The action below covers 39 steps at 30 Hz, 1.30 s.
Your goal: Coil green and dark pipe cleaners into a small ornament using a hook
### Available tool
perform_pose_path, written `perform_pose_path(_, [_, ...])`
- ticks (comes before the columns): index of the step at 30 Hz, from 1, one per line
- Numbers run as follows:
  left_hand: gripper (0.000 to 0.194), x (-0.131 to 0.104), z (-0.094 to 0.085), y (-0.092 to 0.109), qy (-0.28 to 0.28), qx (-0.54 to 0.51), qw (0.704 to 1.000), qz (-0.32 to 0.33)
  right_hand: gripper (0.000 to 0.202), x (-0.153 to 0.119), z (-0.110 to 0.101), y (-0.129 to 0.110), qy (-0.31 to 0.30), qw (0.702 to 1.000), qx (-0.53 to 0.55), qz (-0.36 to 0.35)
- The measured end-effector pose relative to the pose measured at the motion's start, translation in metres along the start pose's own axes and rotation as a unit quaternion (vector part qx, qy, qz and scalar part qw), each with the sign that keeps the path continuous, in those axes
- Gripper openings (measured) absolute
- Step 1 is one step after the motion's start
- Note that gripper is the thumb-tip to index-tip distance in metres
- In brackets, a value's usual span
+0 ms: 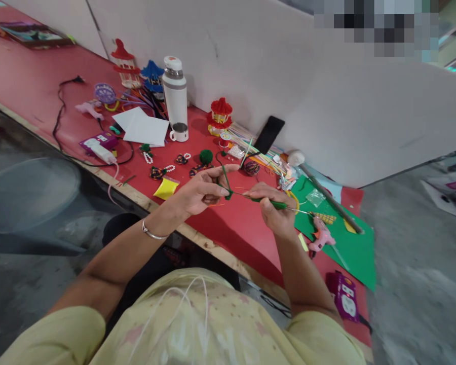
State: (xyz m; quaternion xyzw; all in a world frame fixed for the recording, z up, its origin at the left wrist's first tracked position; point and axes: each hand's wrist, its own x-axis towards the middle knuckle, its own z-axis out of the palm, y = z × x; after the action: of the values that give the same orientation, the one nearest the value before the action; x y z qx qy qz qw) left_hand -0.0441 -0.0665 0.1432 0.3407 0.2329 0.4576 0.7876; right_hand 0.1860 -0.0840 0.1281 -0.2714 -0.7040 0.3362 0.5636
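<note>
Near the front of the red table, my left hand (pixel 207 190) pinches a small green piece of crochet (pixel 228 193), and a strand of green yarn (pixel 225 176) runs up over its raised forefinger. My right hand (pixel 275 208) is closed around a green-handled crochet hook (pixel 270 203). The hook's thin metal shaft points left and meets the green piece at my left fingertips. Exactly how the hook tip sits in the stitches is too small to tell. Behind my left hand lies a dark green yarn ball (pixel 205 156). A multicoloured yarn ball (pixel 252 168) rests between and beyond my hands.
A white thermos (pixel 175 96) and a metal cup (pixel 180 132) stand at the back, near red and blue pagoda-like crafts (pixel 221 114). A black phone (pixel 269 135) leans upright. On the right are a pink glue gun (pixel 321 234), a stick (pixel 330 197) and a purple power strip (pixel 344 296).
</note>
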Motion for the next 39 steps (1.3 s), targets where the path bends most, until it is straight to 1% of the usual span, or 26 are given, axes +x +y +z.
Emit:
perform_pose_path(2, [0.061, -0.001, 0.001, 0.0, -0.003, -0.009, 1.0, -0.001, 0.019, 0.001, 0.0, -0.002, 0.001, 1.0, -0.001, -0.012])
perform_pose_path(4, [0.06, -0.001, 0.001, 0.001, -0.004, -0.012, 1.0, -0.004, 0.019, 0.002, -0.001, -0.006, -0.008, 0.999, -0.035, -0.041])
perform_pose_path(8, [0.06, -0.001, 0.0, 0.002, 0.001, -0.018, 1.0, -0.009, 0.02, 0.004, -0.005, -0.013, -0.073, 0.978, -0.145, -0.127])
perform_pose_path(10, [0.061, 0.0, -0.001, 0.001, 0.001, -0.019, 1.0, -0.011, 0.019, 0.003, -0.005, -0.015, -0.086, 0.976, -0.15, -0.132])
perform_pose_path(12, [0.062, 0.0, -0.001, 0.0, 0.0, -0.009, 1.0, -0.012, 0.018, 0.001, -0.003, -0.012, -0.055, 0.989, -0.109, -0.088])
perform_pose_path(14, [0.065, 0.0, -0.001, -0.001, -0.002, 0.006, 1.0, -0.008, 0.019, -0.002, 0.002, -0.006, 0.007, 0.999, -0.032, -0.009])
perform_pose_path(15, [0.066, 0.0, 0.0, -0.001, -0.001, 0.011, 1.0, -0.005, 0.022, -0.003, 0.004, -0.002, 0.039, 0.999, 0.014, 0.034])
perform_pose_path(16, [0.066, 0.0, 0.0, -0.001, 0.001, 0.013, 1.0, -0.002, 0.025, -0.004, 0.007, 0.001, 0.065, 0.993, 0.058, 0.074])
perform_pose_path(18, [0.064, 0.0, 0.0, -0.002, 0.006, 0.01, 1.0, 0.0, 0.029, -0.004, 0.01, 0.008, 0.093, 0.977, 0.133, 0.137])
perform_pose_path(20, [0.062, 0.0, 0.001, -0.003, 0.008, 0.005, 1.0, -0.003, 0.031, -0.003, 0.013, 0.011, 0.104, 0.964, 0.176, 0.169])
perform_pose_path(22, [0.062, 0.001, 0.001, -0.006, 0.004, 0.014, 1.0, -0.007, 0.031, -0.003, 0.016, 0.014, 0.109, 0.958, 0.191, 0.181])
perform_pose_path(24, [0.063, 0.002, 0.002, -0.01, 0.009, 0.039, 0.999, 0.008, 0.033, -0.004, 0.02, 0.016, 0.106, 0.956, 0.194, 0.191])
perform_pose_path(26, [0.062, 0.003, 0.003, -0.014, 0.037, 0.079, 0.995, 0.051, 0.034, -0.005, 0.026, 0.019, 0.112, 0.954, 0.199, 0.196])
perform_pose_path(28, [0.059, 0.005, 0.003, -0.015, 0.068, 0.125, 0.984, 0.108, 0.033, -0.006, 0.03, 0.021, 0.125, 0.953, 0.198, 0.191])
perform_pose_path(30, [0.059, 0.005, 0.001, -0.013, 0.073, 0.163, 0.973, 0.144, 0.031, -0.006, 0.032, 0.023, 0.133, 0.956, 0.187, 0.183])
perform_pose_path(34, [0.056, 0.009, -0.006, -0.007, 0.054, 0.188, 0.967, 0.166, 0.03, -0.003, 0.032, 0.02, 0.128, 0.958, 0.182, 0.184])
perform_pose_path(37, [0.055, 0.012, -0.008, -0.005, 0.062, 0.222, 0.956, 0.181, 0.03, -0.002, 0.034, 0.018, 0.139, 0.952, 0.192, 0.193])
perform_pose_path(39, [0.057, 0.014, -0.008, -0.006, 0.064, 0.243, 0.95, 0.184, 0.029, -0.001, 0.038, 0.019, 0.146, 0.953, 0.193, 0.184])
